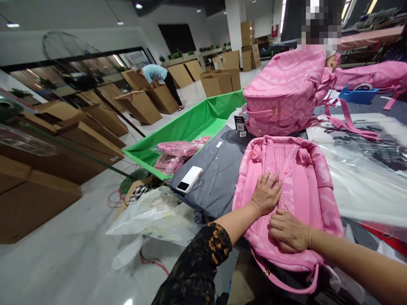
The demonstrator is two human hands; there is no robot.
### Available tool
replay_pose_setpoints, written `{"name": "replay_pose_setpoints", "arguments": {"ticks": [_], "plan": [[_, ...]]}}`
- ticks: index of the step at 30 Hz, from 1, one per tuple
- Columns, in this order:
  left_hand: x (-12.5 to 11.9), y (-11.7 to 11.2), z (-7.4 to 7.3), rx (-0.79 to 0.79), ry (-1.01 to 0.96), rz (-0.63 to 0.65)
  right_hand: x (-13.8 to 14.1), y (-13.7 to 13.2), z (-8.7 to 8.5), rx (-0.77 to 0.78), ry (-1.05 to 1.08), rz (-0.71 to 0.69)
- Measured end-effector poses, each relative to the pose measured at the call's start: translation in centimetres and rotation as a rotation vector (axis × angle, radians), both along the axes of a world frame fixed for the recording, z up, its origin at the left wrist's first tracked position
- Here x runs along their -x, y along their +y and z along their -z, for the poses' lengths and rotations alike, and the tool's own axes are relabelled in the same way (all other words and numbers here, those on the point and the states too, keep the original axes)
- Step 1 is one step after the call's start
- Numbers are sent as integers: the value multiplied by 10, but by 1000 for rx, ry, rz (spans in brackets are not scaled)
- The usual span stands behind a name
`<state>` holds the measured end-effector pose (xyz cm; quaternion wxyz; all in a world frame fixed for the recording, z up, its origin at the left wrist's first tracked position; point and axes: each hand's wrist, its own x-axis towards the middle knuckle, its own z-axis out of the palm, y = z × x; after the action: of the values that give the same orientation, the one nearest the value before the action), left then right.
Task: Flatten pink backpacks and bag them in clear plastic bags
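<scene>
A pink patterned backpack [302, 190] lies on the grey-covered table with its strap side up and its top handle towards the far end. My left hand [267, 192] rests flat on the shoulder straps in its middle, fingers spread. Just below and to the right, my right hand [288, 232] presses on the same side with its fingers curled in; whatever they may grip is hidden beneath them. Past this bag stands a fuller pink backpack [282, 91], with a black hang tag [239, 123] by its left side.
Left of the bag are a white power bank [190, 179] and a green-lined bin [178, 127] holding plastic-wrapped pink items [178, 149]. Clear plastic bags [356, 178] and a blue tape dispenser [359, 94] lie right. Another person stands behind the fuller backpack; one bends over cartons [162, 99].
</scene>
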<state>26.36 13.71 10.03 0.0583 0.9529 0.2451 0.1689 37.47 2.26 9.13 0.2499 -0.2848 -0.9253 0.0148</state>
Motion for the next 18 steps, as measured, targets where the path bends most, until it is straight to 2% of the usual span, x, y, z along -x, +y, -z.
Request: {"name": "replay_pose_setpoints", "arguments": {"ticks": [2,4,7,10,12,14,16,18], "plan": [[-1,-5,-3,57,17,-126,1,-3,-2,-37,0,108],[2,-15,-8,132,58,-156,9,-14,-10,-117,9,205],[14,-43,-11,236,106,-97,27,-48,-20,-215,-12,361],[31,-82,-6,352,115,-34,26,-77,-19,-196,-47,456],[42,-104,-3,432,87,3,2,-77,-15,-242,-36,606],[52,-117,-4,524,65,5,-34,-62,-11,-249,-40,874],[57,-118,-10,592,79,-7,-69,-42,-6,-114,-104,1058],[54,-108,-18,589,130,18,-91,-27,1,1,-140,1102]]}}
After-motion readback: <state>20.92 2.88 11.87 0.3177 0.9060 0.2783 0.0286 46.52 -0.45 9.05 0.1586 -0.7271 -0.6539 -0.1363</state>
